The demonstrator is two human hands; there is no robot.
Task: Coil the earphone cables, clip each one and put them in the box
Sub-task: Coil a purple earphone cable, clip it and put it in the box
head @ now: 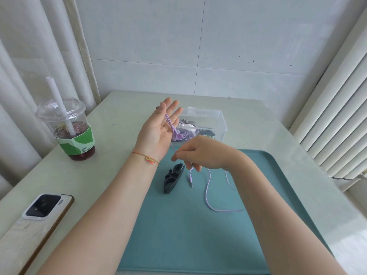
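Your left hand [158, 132], frame centre, is spread, purple earphone cable [207, 187] looped over its fingers. Your right hand [200, 153] pinches the cable just below; black clip [172, 180] lies on the teal tray [188, 235]

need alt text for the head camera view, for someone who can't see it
A person's raised, open left hand has a purple earphone cable looped over its fingers, while the right hand pinches the cable lower down. Its loose end and plug trail onto a teal tray beside a black clip. Behind sits a clear box; a drink cup and phone lie left.
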